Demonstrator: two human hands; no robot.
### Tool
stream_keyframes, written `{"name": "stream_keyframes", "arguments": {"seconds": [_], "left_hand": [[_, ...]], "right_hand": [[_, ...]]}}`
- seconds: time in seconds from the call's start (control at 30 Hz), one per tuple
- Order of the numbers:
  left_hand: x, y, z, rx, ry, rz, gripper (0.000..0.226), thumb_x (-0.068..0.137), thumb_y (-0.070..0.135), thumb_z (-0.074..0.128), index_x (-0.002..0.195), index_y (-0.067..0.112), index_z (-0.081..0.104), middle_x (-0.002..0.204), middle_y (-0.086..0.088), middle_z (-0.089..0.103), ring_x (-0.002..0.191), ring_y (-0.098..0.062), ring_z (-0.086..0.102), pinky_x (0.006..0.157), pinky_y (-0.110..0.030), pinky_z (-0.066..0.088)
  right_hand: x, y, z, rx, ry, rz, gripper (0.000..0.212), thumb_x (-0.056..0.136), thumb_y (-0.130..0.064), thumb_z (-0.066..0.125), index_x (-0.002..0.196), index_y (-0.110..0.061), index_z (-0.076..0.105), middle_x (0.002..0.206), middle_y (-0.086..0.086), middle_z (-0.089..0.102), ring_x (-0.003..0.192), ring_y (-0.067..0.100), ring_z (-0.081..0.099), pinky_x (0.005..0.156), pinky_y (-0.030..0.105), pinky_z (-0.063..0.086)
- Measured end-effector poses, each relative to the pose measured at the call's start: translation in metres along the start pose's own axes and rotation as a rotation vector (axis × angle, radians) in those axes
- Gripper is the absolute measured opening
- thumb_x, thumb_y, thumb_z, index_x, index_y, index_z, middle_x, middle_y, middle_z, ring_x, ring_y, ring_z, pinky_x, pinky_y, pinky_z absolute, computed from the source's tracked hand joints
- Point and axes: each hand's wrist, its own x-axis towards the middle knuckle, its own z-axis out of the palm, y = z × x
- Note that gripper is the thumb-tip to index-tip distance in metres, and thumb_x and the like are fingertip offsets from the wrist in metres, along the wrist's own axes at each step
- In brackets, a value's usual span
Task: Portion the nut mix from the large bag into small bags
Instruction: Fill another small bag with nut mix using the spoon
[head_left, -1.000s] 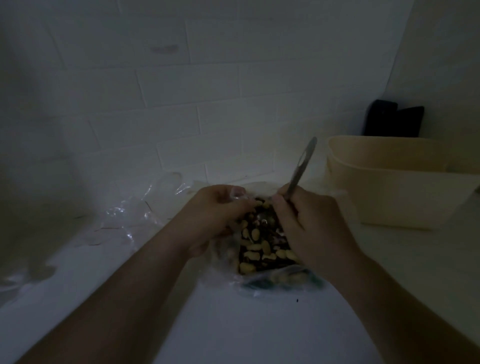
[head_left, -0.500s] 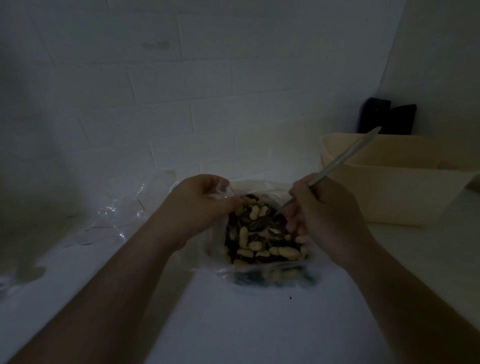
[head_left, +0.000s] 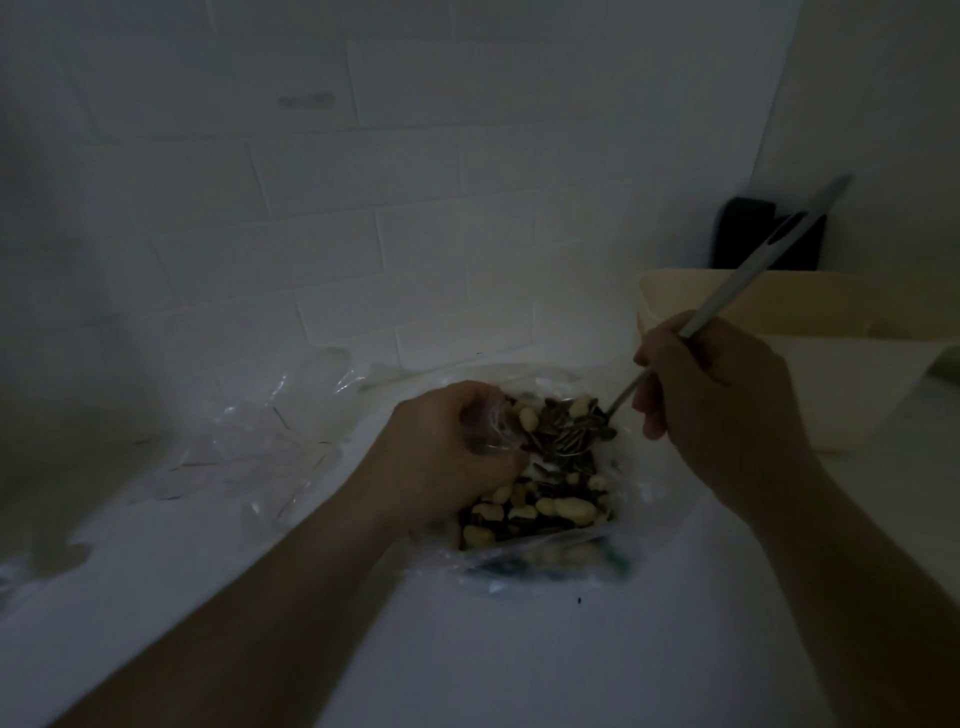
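Because the large bag (head_left: 540, 540) was thin, clear film, it would have handled as limp and slippery, holding no shape of its own; the sound place to take it was the rim of its mouth, where the film could be gathered. The left hand (head_left: 457, 457) did so, its fingers curled and pinching bunched plastic at the left edge of the opening. The nut mix (head_left: 540, 506), loose peanuts and striped seeds, appeared light and free-running, apt to spill from a tilted tool. The right hand (head_left: 722, 405) gripped the handle of a metal spoon (head_left: 727, 301), fingers closed round the shaft, the handle slanting up to the right. The spoon's bowl, heaped with seeds, sat just above the mix at the bag's mouth, between the two hands and touching or nearly touching the left fingertips. Clear small bags (head_left: 249, 452) lay crumpled on the white counter (head_left: 519, 665), left of the hands. A cream tub (head_left: 857, 374) stood to the right.
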Motion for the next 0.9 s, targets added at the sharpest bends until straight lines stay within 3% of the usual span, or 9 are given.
{"name": "stream_keyframes", "arguments": {"seconds": [0.27,0.43,0.53,0.67,0.8,0.9], "left_hand": [[0.004,0.001,0.012,-0.034,0.007,-0.009,0.041,0.075,0.041,0.089,0.111,0.037,0.07,0.095,0.024,0.071,0.089,0.018,0.061,0.072,0.0,0.044],[0.008,-0.003,0.015,-0.106,0.03,-0.077,0.05,0.07,0.046,0.092,0.115,0.036,0.071,0.102,0.021,0.074,0.093,0.009,0.067,0.082,-0.011,0.051],[0.008,-0.006,0.016,-0.159,0.039,-0.091,0.051,0.069,0.049,0.092,0.114,0.035,0.072,0.101,0.021,0.075,0.09,0.011,0.068,0.082,-0.011,0.053],[0.01,-0.007,0.016,-0.171,0.036,-0.075,0.062,0.067,0.056,0.092,0.121,0.037,0.067,0.105,0.02,0.074,0.092,0.011,0.068,0.086,-0.016,0.055],[0.01,-0.007,0.019,-0.137,0.012,-0.035,0.068,0.065,0.054,0.093,0.125,0.039,0.065,0.106,0.023,0.072,0.094,0.011,0.066,0.082,-0.009,0.05],[0.009,-0.007,0.018,-0.102,0.017,0.02,0.07,0.066,0.048,0.093,0.129,0.039,0.063,0.109,0.023,0.07,0.097,0.01,0.064,0.081,-0.005,0.047]], "right_hand": [[0.005,-0.015,0.004,-0.071,-0.037,-0.125,0.028,0.106,-0.024,0.051,0.081,-0.023,0.063,0.061,-0.007,0.067,0.047,0.008,0.062,0.049,0.015,0.046],[0.012,-0.025,0.009,-0.225,-0.082,-0.226,0.028,0.104,-0.029,0.051,0.083,-0.015,0.064,0.06,-0.001,0.066,0.053,0.014,0.064,0.06,0.038,0.055],[0.02,-0.031,0.01,-0.244,-0.122,-0.272,0.027,0.104,-0.03,0.052,0.084,-0.016,0.064,0.063,0.001,0.066,0.054,0.016,0.064,0.06,0.042,0.054],[0.027,-0.039,0.009,-0.259,-0.154,-0.256,0.026,0.105,-0.028,0.052,0.085,-0.017,0.064,0.064,-0.001,0.066,0.055,0.011,0.064,0.06,0.034,0.054],[0.029,-0.046,0.013,-0.186,-0.217,-0.191,0.024,0.106,-0.025,0.053,0.087,-0.018,0.065,0.066,-0.001,0.067,0.053,0.007,0.064,0.05,0.015,0.048],[0.027,-0.05,0.016,-0.182,-0.249,-0.193,0.022,0.106,-0.025,0.053,0.088,-0.019,0.065,0.066,0.0,0.066,0.053,0.01,0.064,0.05,0.014,0.048]]}}
